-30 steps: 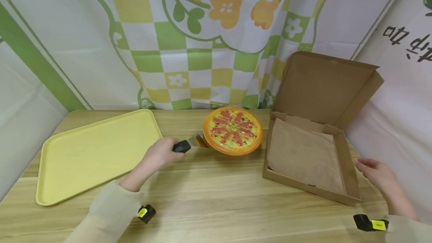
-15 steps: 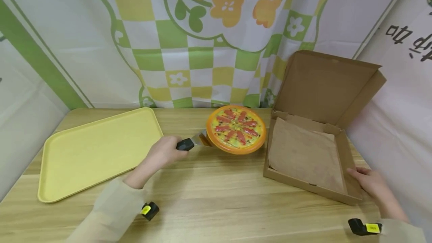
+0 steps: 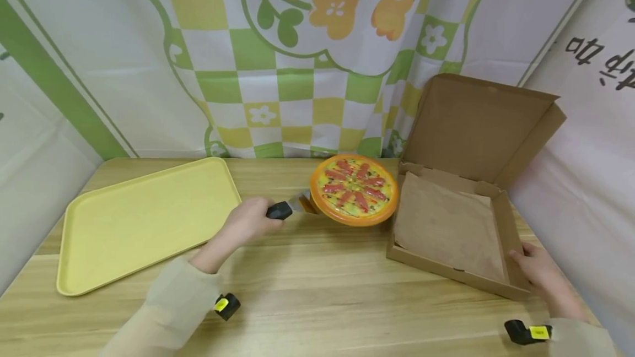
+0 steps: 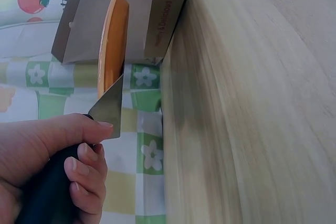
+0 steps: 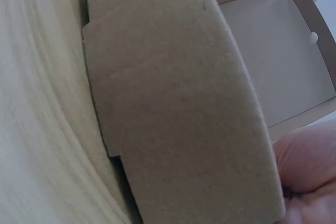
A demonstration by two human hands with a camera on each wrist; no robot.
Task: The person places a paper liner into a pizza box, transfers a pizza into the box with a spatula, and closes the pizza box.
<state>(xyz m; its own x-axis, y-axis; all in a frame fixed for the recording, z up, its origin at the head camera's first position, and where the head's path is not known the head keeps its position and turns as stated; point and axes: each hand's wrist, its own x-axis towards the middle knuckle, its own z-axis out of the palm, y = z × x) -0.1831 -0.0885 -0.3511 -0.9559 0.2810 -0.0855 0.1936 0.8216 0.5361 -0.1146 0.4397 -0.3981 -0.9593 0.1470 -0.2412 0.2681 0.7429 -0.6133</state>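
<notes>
My left hand grips the black handle of a spatula, fingers wrapped round it in the left wrist view. On its metal blade rests a round pizza with an orange rim and red strips on top. Seen edge-on in the left wrist view, the pizza is raised off the table, and its right edge overlaps the left wall of an open cardboard pizza box. My right hand pinches the box's right side wall, thumb over the rim. Brown paper lines the box.
A yellow tray lies at the left on the wooden table. The raised box lid leans back near a checked curtain. White cloth walls stand on both sides.
The left hand has carried the pizza on the spatula a little to the right, up to the box. The right hand has come in from the right and taken hold of the box's side wall.
</notes>
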